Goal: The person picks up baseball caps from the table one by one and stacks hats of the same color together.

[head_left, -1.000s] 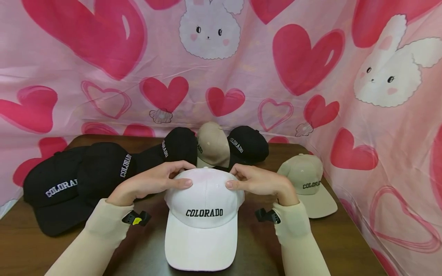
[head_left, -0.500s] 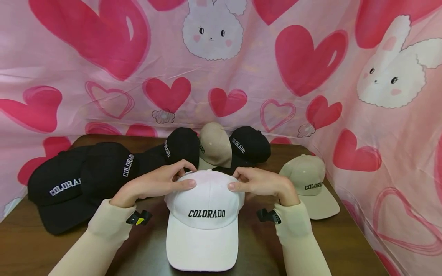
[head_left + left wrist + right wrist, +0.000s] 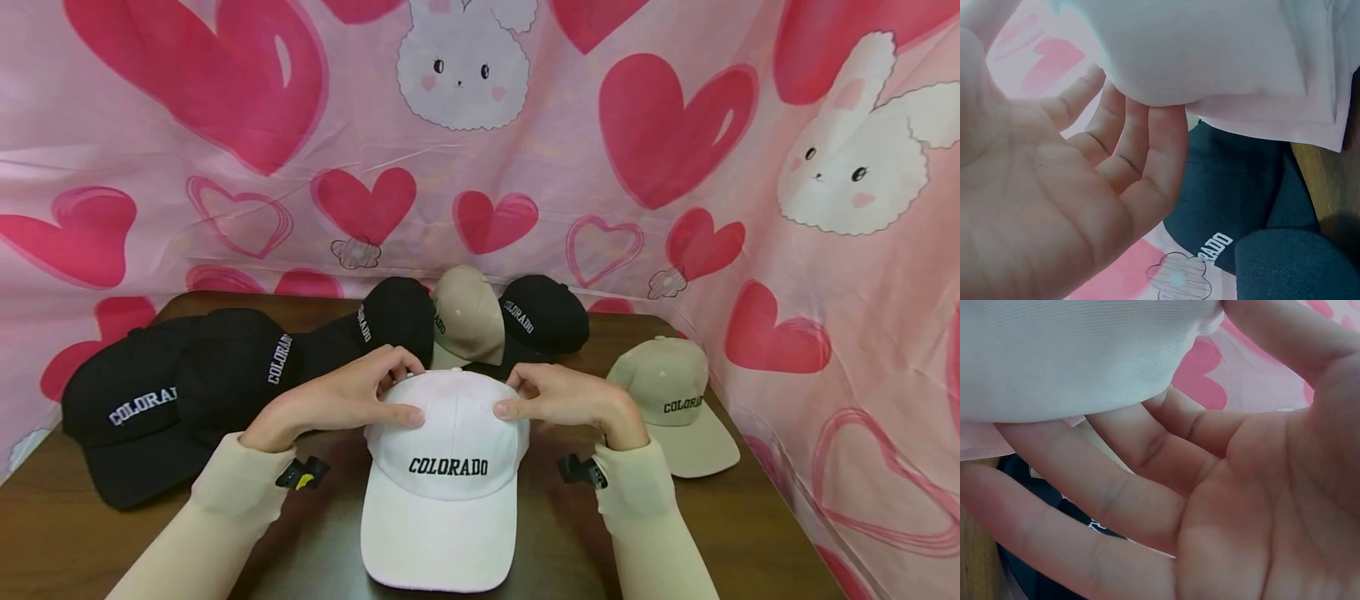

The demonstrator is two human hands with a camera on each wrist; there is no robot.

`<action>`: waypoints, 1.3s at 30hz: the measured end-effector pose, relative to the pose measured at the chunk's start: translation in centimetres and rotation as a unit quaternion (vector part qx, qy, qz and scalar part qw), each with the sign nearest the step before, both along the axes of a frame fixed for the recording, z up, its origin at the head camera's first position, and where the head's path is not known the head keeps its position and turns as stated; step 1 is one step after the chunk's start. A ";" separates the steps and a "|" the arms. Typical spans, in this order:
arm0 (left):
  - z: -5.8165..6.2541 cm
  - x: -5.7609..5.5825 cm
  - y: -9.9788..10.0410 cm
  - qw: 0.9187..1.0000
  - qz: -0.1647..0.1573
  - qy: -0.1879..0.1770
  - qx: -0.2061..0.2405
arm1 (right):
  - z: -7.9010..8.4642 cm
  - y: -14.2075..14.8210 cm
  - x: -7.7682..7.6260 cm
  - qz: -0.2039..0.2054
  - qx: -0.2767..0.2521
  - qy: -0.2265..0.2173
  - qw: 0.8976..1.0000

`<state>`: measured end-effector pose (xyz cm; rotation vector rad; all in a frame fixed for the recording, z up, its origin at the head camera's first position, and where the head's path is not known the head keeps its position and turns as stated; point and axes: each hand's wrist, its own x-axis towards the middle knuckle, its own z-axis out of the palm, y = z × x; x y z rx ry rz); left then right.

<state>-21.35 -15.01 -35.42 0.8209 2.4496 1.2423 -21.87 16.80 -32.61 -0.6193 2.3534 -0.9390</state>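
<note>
A white baseball cap [image 3: 441, 529] with black COLORADO lettering faces me in the middle of the head view, brim toward me. My left hand [image 3: 341, 396] holds the left of its crown, thumb across the front and fingers behind. On the other side, my right hand [image 3: 570, 402] grips the crown the same way. From the left wrist, bent fingers [image 3: 1166, 147] reach under the cap's pale fabric [image 3: 1210, 50], their tips hidden. In the right wrist view, most fingertips disappear behind the cloth [image 3: 1066, 356], while one finger [image 3: 1054, 531] extends below it.
Two black caps [image 3: 142, 450] overlap at the left of the wooden table [image 3: 570, 542]. Along the back sit a black cap [image 3: 397, 321], a beige cap [image 3: 472, 312] and another black cap [image 3: 551, 312]. A beige cap [image 3: 660, 379] lies right, near a pink heart-print cloth [image 3: 772, 275].
My left thumb has slid slightly down the front of the crown. The head view has shifted a little; both hands keep their hold on the white cap.
</note>
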 end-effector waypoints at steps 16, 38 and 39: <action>-0.5 0.1 0.4 0.999 0.016 -0.050 0.011 | -0.4 -0.8 -0.2 -0.009 0.073 0.063 0.995; -1.0 -0.4 0.5 0.999 0.029 -0.026 0.009 | -1.2 -1.3 -0.9 -0.043 0.072 0.072 0.994; -1.1 -0.4 0.5 0.999 0.030 -0.024 0.012 | -1.2 -1.3 -0.9 -0.044 0.072 0.074 0.994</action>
